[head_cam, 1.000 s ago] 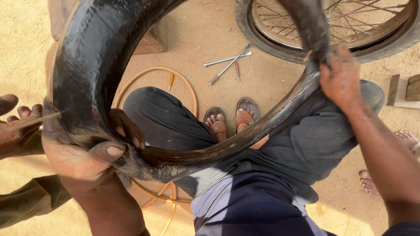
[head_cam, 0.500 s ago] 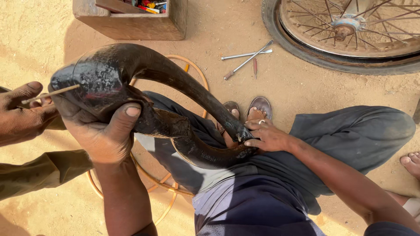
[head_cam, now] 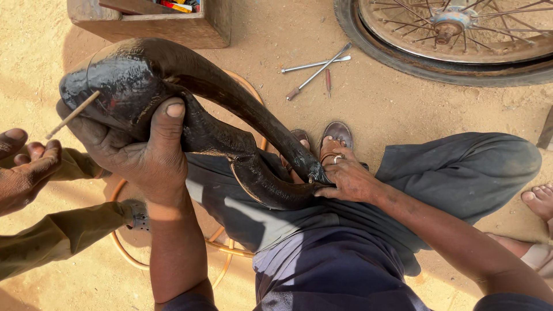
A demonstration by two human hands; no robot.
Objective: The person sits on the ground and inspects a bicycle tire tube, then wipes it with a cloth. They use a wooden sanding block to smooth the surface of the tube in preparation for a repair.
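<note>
A wet black rubber inner tube (head_cam: 190, 80) is folded over in front of me, above my lap. My left hand (head_cam: 135, 152) grips its bulging left end, thumb pressed on top. My right hand (head_cam: 345, 175), with a ring on one finger, pinches the tube's lower bend against my thigh. A thin stick (head_cam: 72, 115) pokes at the tube's left end. Another person's hand (head_cam: 23, 167) is close to it at the left edge, but I cannot tell whether that hand holds the stick.
A spoked wheel with its tyre (head_cam: 461, 40) lies on the sandy ground at the top right. Metal tyre levers and a small tool (head_cam: 317, 66) lie beside it. A wooden toolbox (head_cam: 167, 20) stands at the top. An orange hose (head_cam: 127, 247) loops under my legs. A bare foot (head_cam: 538, 201) shows at the right.
The tube came down from in front of the camera and folded into a tight bend. My right hand dropped from the upper right to my thigh. My left hand stayed on the left end.
</note>
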